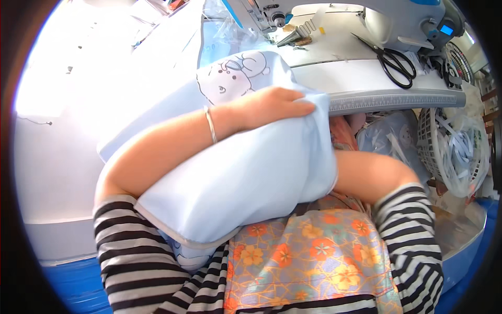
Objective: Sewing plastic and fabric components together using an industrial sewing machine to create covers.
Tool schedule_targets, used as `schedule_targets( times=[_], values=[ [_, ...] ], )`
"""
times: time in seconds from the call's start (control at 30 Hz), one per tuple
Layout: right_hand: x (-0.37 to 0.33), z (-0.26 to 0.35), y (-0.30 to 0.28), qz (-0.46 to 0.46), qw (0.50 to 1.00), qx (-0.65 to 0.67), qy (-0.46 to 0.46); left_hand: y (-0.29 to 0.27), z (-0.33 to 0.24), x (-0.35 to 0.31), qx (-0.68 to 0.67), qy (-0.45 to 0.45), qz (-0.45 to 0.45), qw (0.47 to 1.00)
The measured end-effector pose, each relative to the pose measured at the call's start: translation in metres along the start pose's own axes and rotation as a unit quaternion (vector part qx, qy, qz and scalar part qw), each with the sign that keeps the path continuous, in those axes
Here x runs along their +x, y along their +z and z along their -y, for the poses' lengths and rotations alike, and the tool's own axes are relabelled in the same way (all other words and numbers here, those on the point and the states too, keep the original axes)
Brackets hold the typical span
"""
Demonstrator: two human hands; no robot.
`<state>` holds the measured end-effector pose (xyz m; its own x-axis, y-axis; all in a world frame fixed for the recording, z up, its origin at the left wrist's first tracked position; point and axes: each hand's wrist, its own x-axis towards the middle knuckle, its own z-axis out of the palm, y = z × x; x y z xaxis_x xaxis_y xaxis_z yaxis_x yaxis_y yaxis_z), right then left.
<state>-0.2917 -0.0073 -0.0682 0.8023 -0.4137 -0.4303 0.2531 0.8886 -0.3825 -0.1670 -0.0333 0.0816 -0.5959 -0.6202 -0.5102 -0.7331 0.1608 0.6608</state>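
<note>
A large light blue fabric piece drapes from the sewing table down over my lap. It has a pale bound edge and a printed white cartoon animal at its far part. My left hand lies across its top near the table's front edge, thumb apart from the fingers, gripping the cloth; the fingertips are partly hidden. A thin bracelet circles that wrist. From the right, my right forearm reaches in behind the hanging fabric, which hides my right hand completely.
A white sewing machine stands at the back right. Black-handled scissors lie before it, above the ruler-marked table edge. At the right, a white basket holds plastic and pale strips. A floral apron covers my lap.
</note>
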Motion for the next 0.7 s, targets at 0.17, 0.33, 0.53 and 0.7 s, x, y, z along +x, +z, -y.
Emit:
schedule_targets(
  times=[0.17, 0.33, 0.53, 0.7],
  values=[
    [-0.068, 0.038, -0.041, -0.06, 0.965, -0.239, -0.088, 0.047, 0.055, -0.011, -0.388, -0.033, 0.043, 0.92],
    [-0.076, 0.099, 0.027, -0.129, 0.957, -0.166, -0.201, 0.046, 0.011, 0.01, 0.211, 0.108, 0.003, 0.971],
    [-0.077, 0.137, 0.03, -0.189, 0.796, -0.563, -0.118, -0.073, 0.056, 0.031, 0.5, 0.188, -0.469, 0.703],
    [-0.052, 0.15, 0.038, -0.206, 0.547, -0.808, -0.073, -0.094, 0.103, 0.061, 0.579, 0.176, -0.348, 0.716]
  ],
)
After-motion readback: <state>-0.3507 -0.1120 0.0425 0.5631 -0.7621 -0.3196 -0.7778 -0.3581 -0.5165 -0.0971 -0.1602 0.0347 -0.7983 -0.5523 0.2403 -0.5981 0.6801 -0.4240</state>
